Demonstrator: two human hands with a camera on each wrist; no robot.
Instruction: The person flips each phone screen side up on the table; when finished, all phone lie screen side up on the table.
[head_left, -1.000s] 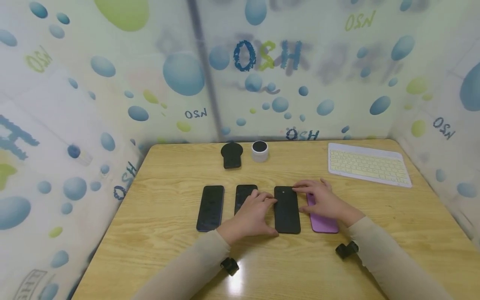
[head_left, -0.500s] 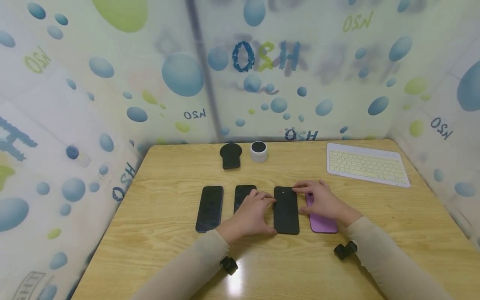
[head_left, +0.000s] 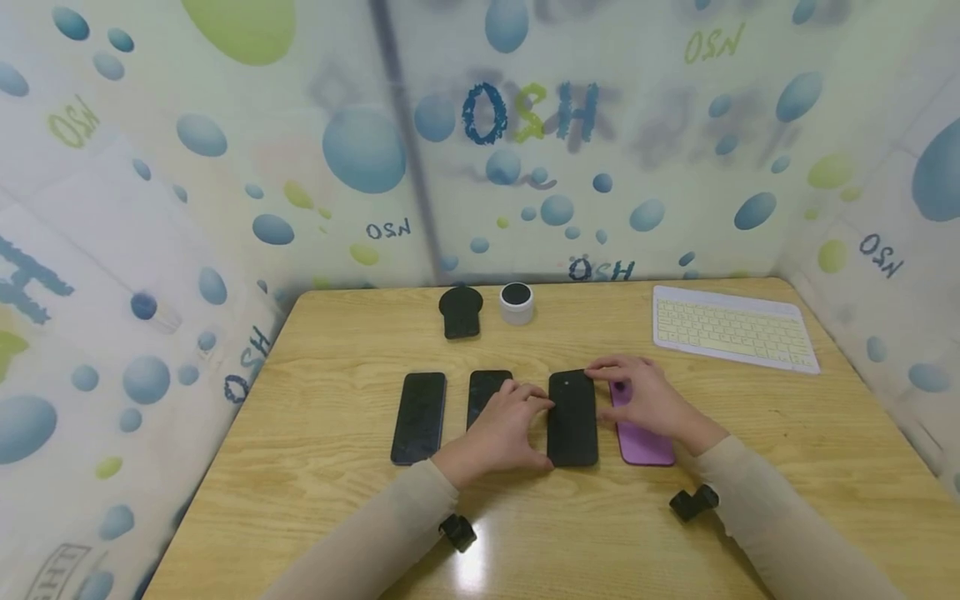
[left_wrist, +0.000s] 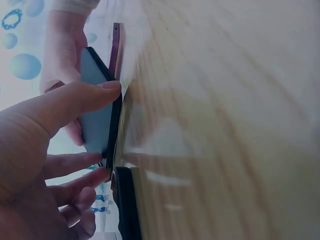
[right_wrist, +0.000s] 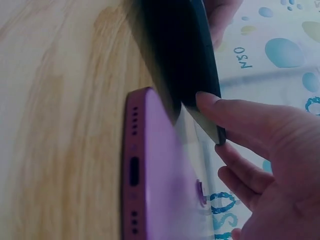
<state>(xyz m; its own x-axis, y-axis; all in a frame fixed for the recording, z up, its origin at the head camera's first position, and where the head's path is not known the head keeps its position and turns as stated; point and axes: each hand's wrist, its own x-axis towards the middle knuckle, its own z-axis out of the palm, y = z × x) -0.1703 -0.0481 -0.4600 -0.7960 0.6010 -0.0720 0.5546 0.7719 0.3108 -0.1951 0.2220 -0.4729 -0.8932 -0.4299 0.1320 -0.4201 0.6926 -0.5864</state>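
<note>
My left hand and right hand hold a black phone, camera side up. In the left wrist view the thumb of my left hand lies at the phone's near edge and its fingertips at the left side. My right hand grips the opposite side between thumb and fingers; that side is raised and the black phone is tilted in the right wrist view. Right beside it lies a purple phone, partly under my right hand. A dark phone is partly covered by my left hand.
Another dark phone lies at the left. Farther back stand a black stand with a round top and a small white cylinder with a dark top. A white keyboard lies at the wooden table's back right.
The black phone's right side has risen slightly from the table with my right hand, so the phone tilts. My left hand keeps its place at the left edge.
</note>
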